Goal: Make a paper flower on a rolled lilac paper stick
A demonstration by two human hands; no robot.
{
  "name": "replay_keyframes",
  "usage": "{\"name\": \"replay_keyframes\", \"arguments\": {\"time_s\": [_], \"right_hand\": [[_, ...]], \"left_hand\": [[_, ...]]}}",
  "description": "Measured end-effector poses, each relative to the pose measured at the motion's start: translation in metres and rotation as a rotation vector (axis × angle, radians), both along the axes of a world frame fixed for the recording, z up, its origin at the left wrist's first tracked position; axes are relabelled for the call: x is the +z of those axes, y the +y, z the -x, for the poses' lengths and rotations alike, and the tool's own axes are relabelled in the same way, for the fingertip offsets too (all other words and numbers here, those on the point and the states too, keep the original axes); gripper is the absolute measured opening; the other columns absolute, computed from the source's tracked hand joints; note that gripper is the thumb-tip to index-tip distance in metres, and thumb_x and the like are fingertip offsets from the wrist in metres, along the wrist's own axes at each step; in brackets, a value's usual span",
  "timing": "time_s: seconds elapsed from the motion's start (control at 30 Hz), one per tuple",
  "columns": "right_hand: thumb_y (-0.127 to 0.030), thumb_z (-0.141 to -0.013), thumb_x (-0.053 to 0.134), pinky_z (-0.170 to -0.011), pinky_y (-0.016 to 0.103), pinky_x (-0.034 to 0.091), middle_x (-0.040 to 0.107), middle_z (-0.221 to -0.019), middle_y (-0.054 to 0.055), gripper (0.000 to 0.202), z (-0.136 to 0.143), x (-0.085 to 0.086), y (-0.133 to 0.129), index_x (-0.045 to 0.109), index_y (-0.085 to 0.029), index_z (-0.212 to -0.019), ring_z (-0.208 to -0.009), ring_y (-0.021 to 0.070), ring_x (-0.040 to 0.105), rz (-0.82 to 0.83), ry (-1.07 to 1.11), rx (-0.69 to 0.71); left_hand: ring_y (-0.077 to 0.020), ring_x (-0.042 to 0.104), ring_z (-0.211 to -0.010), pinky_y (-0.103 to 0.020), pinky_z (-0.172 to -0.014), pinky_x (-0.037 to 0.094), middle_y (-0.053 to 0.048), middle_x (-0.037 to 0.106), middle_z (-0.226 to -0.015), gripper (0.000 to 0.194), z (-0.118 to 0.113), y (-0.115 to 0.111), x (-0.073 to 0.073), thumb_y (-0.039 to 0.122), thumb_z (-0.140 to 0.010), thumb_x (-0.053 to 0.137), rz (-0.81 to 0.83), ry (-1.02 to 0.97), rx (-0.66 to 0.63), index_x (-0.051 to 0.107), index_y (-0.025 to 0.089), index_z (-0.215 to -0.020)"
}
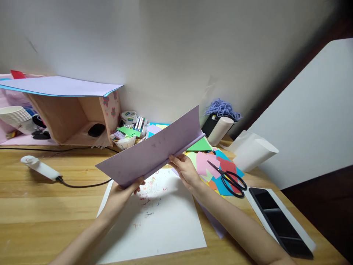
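Note:
A sheet of purple paper (157, 143) is held up in the air, tilted with its right end higher. Its near edge is rolled into a narrow tube. My left hand (128, 189) grips the lower left end of the rolled edge, thumb on top. Around the middle of the roll, my right hand (183, 167) pinches it between thumb and fingers. Below both hands lies a white sheet (165, 228) with colored marks on it.
Black-handled scissors (230, 178) rest on colored paper scraps (204, 163) at the right. A phone (280, 221) lies near the right edge. At the left are a white corded device (41, 167) and a cardboard box (111, 114). Blue yarn (223, 109) sits at the back.

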State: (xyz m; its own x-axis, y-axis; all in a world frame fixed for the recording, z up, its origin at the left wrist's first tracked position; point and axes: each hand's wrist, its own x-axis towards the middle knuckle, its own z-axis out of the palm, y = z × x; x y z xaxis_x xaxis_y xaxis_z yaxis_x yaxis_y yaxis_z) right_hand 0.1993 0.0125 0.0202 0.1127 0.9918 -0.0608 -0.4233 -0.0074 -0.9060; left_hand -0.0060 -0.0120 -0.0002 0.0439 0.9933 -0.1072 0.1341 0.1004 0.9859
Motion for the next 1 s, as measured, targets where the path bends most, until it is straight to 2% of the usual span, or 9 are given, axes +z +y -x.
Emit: {"name": "replay_keyframes", "arguments": {"time_s": [0.13, 0.3, 0.47, 0.6, 0.8, 1.0], "right_hand": [[-0.030, -0.057, 0.076, -0.085, 0.033, 0.045, 0.068, -0.083, 0.001, 0.023, -0.001, -0.001, 0.000, 0.068, -0.018, -0.075, -0.081, 0.0161, 0.060, -0.015, 0.013, 0.029], [-0.029, -0.064, 0.073, -0.085, 0.033, 0.046, 0.066, -0.095, 0.001, 0.025, -0.013, 0.000, 0.006, 0.067, -0.022, -0.087, -0.090, 0.0169, 0.059, -0.126, -0.018, 0.115], [-0.028, -0.061, 0.075, -0.084, 0.033, 0.045, 0.067, -0.092, 0.002, 0.029, -0.039, 0.015, 0.014, 0.066, -0.022, -0.087, -0.088, 0.0181, 0.060, -0.153, -0.107, 0.100], [-0.026, -0.060, 0.075, -0.087, 0.035, 0.043, 0.067, -0.093, 0.002, 0.031, -0.054, 0.025, 0.016, 0.066, -0.021, -0.090, -0.092, 0.0195, 0.059, -0.159, -0.204, 0.134], [-0.022, -0.057, 0.077, -0.086, 0.035, 0.044, 0.068, -0.085, -0.001, 0.028, -0.056, 0.019, 0.019, 0.066, -0.021, -0.084, -0.088, 0.0183, 0.058, -0.199, -0.237, 0.065], [-0.024, -0.045, 0.081, -0.081, 0.035, 0.046, 0.068, -0.075, 0.000, 0.030, -0.052, 0.021, 0.021, 0.066, -0.020, -0.071, -0.082, 0.0201, 0.060, -0.122, -0.228, -0.030]], "left_hand": [[-0.0203, 0.057, -0.069, -0.026, -0.058, 0.042, -0.005, 0.064, -0.066, 0.031, 0.000, 0.000, 0.004, 0.048, -0.064, 0.064, 0.034, 0.064, 0.011, 0.061, 0.017, -0.060], [-0.0215, 0.057, -0.076, -0.026, -0.062, 0.042, -0.005, 0.064, -0.070, 0.032, 0.003, 0.004, 0.010, 0.048, -0.067, 0.062, -0.065, 0.089, -0.029, 0.059, 0.018, -0.058], [-0.0210, 0.057, -0.077, -0.027, -0.064, 0.043, -0.006, 0.065, -0.073, 0.031, 0.007, 0.006, 0.017, 0.047, -0.067, 0.063, -0.063, 0.126, -0.029, 0.059, 0.017, -0.060], [-0.0182, 0.054, -0.066, -0.026, -0.058, 0.042, -0.005, 0.062, -0.066, 0.031, 0.007, 0.005, 0.016, 0.046, -0.062, 0.067, -0.033, 0.087, -0.007, 0.058, 0.017, -0.060], [-0.0153, 0.050, -0.058, -0.026, -0.054, 0.041, -0.004, 0.060, -0.063, 0.029, 0.009, 0.007, 0.007, 0.043, -0.061, 0.069, -0.004, -0.033, -0.027, 0.061, 0.016, -0.067], [-0.0190, 0.053, -0.063, -0.027, -0.057, 0.041, -0.003, 0.058, -0.057, 0.028, 0.010, 0.012, 0.005, 0.044, -0.061, 0.066, 0.006, 0.032, -0.056, 0.058, 0.018, -0.054]]}}
